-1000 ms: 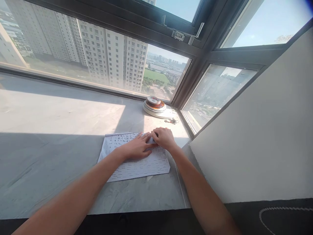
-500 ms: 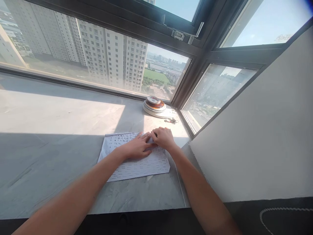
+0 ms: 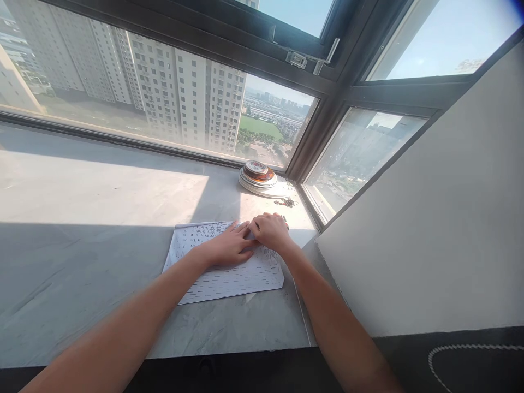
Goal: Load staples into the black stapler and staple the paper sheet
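Note:
A white sheet of paper (image 3: 239,279), covered with rows of dark writing and short dashes, lies on the grey marbled sill. Its lower right corner looks cut or folded. My left hand (image 3: 230,245) rests flat across the middle of the sheet, fingers stretched out and a little spread. Close beside its fingertips, my right hand (image 3: 271,232) is curled over the paper's upper right part. A small dark tip of something shows past the right knuckles; what these fingers hold is mostly hidden.
Behind the paper, a stack of round plates or lids (image 3: 262,180) stands in the window corner, with a small tangle of dark cord (image 3: 286,202) before it. Dark window frames (image 3: 315,136) close off the back; a white wall (image 3: 429,218) slopes along the right.
My right hand has turned slightly, and a dark tip now shows past its knuckles. My left hand and the paper stay in place.

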Tool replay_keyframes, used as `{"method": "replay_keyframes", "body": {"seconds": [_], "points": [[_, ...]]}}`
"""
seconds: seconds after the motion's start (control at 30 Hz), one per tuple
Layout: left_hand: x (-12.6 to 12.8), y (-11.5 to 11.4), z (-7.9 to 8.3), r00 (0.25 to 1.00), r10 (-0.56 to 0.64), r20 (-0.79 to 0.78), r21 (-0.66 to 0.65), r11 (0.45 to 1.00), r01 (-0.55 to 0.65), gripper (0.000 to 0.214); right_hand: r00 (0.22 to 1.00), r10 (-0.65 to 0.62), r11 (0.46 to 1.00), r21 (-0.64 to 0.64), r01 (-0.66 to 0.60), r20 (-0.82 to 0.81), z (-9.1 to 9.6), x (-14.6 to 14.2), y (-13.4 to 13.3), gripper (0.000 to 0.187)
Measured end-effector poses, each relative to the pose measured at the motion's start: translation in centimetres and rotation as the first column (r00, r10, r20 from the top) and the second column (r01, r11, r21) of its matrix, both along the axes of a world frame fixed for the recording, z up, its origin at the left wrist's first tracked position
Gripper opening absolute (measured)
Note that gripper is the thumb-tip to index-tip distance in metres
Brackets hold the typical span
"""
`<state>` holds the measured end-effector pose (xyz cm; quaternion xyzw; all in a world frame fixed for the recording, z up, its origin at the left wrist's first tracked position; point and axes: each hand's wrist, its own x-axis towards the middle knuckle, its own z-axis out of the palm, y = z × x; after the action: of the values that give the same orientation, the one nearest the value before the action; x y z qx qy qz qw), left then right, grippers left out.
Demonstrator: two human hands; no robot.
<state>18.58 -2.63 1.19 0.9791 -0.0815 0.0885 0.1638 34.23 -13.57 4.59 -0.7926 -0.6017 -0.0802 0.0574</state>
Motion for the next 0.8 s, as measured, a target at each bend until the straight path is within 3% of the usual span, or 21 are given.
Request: {"method": "replay_keyframes", "body": {"seconds": [0.8], "points": [[0.04, 0.01, 0.02, 1.000, 0.014, -0.013, -0.018, 1.000, -0.015, 0.043, 0.997, -0.019, 0.997, -0.068, 0.025, 0.078, -0.07, -0.25, 0.39, 0.040]]}}
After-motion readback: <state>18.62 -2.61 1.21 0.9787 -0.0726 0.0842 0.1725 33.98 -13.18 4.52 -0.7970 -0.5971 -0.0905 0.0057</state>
